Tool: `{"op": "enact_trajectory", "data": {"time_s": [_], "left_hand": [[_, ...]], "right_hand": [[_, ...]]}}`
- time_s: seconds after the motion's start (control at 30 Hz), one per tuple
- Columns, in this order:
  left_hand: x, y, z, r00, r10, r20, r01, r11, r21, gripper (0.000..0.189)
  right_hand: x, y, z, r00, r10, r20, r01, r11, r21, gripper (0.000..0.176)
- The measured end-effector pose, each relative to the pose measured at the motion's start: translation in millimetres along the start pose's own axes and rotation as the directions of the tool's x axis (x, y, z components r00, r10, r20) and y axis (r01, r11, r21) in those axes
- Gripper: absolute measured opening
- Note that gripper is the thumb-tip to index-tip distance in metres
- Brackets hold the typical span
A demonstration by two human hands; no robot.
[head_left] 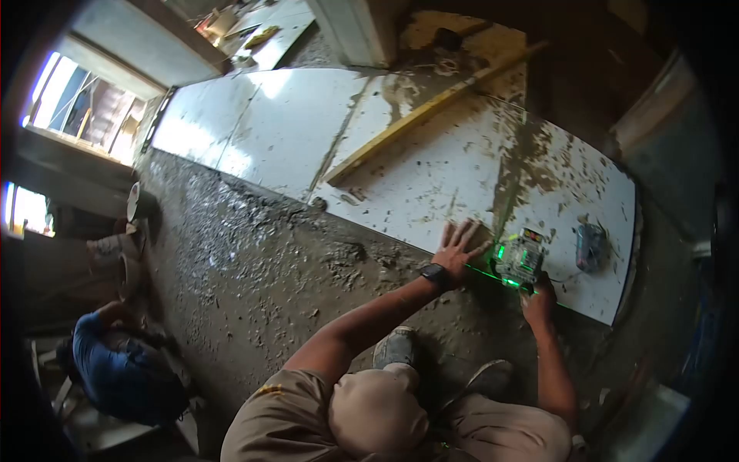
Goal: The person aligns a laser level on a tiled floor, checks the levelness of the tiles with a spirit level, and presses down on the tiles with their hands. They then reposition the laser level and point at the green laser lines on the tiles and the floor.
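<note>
My left hand [460,245], with a dark watch at the wrist, lies with fingers spread on a large white floor tile [431,204] near its front edge. To its right, a laser level [520,259] with glowing green lights stands at the tile edge. My right hand [539,294] grips the lower right side of this level, its fingers partly hidden. A green laser line runs along the tile edge between both hands. Right of the level, a dark grey device or case [590,247] rests on the muddy tile.
A long yellow bar [416,122] lies diagonally across the tiles. Wet grey mortar [254,239] covers the floor in front of them. A person in a blue shirt [127,373] is bent down at the lower left, near several buckets [129,276]. A pillar [354,31] rises behind the tiles.
</note>
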State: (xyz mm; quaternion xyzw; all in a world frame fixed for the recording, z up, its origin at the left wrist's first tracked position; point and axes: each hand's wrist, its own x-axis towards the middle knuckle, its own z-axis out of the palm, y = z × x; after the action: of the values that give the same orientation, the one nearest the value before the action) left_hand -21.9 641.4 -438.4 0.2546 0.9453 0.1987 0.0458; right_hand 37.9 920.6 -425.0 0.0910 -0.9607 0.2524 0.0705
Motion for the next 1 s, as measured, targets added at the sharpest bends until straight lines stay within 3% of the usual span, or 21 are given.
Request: {"op": "enact_trajectory", "data": {"time_s": [0.03,0.13,0.23,0.3,0.33,0.37,0.43,0.47,0.5,0.63,0.73,0.8,0.87,1.0], "left_hand": [[1,5,-9,0.998,-0.016,0.064,0.019,0.999,-0.049,0.081],[0,2,6,1.0,0.008,-0.015,-0.009,0.999,-0.034,0.084],[0,6,5,0.999,0.018,-0.028,-0.019,0.999,-0.04,0.084],[0,3,23,0.98,0.083,-0.182,-0.055,0.987,0.152,0.086],[-1,6,13,0.996,0.042,-0.08,-0.04,0.999,0.032,0.086],[-3,7,9,0.996,0.04,-0.083,-0.039,0.999,0.022,0.086],[-8,5,1,1.0,-0.005,-0.019,0.005,0.999,0.04,0.08],[-14,-2,2,0.987,-0.023,-0.159,0.019,0.999,-0.028,0.074],[-23,-13,1,0.978,-0.064,-0.2,0.07,0.997,0.022,0.074],[-64,-65,-35,0.94,-0.293,-0.176,0.319,0.936,0.148,0.08],[-97,-106,-56,0.832,-0.433,-0.347,0.491,0.866,0.098,0.073],[-112,-144,-78,0.668,-0.526,-0.526,0.607,0.795,-0.025,0.07],[-123,-189,-92,0.543,-0.597,-0.591,0.706,0.706,-0.064,0.07],[-130,-226,-125,0.577,-0.608,-0.545,0.718,0.696,-0.015,0.069]], "right_hand": [[2,-2,-4,0.999,-0.016,0.038,0.016,1.0,0.011,0.03],[2,1,-9,0.993,-0.031,0.11,0.022,0.997,0.075,0.036],[2,1,-7,0.997,-0.033,0.063,0.025,0.992,0.123,0.03],[7,-4,-8,0.996,-0.061,0.064,0.051,0.988,0.143,0.032],[6,-4,-11,0.996,-0.061,0.069,0.051,0.989,0.142,0.033],[4,-3,-13,0.995,-0.061,0.075,0.051,0.99,0.133,0.033],[4,-1,-10,0.996,-0.022,0.085,0.012,0.993,0.114,0.035],[4,-1,-11,0.996,-0.021,0.088,0.011,0.994,0.11,0.035],[4,-1,-12,0.995,-0.019,0.098,0.006,0.991,0.132,0.036],[1,5,-10,0.994,-0.011,0.107,-0.009,0.984,0.18,0.04],[2,-1,-14,0.99,0.052,0.133,-0.072,0.986,0.149,0.036],[3,0,-14,0.991,-0.013,0.136,-0.007,0.989,0.148,0.037],[3,-1,-15,0.99,-0.013,0.139,-0.004,0.992,0.125,0.037],[2,4,-12,0.993,-0.019,0.12,0.0,0.988,0.156,0.041]]}}
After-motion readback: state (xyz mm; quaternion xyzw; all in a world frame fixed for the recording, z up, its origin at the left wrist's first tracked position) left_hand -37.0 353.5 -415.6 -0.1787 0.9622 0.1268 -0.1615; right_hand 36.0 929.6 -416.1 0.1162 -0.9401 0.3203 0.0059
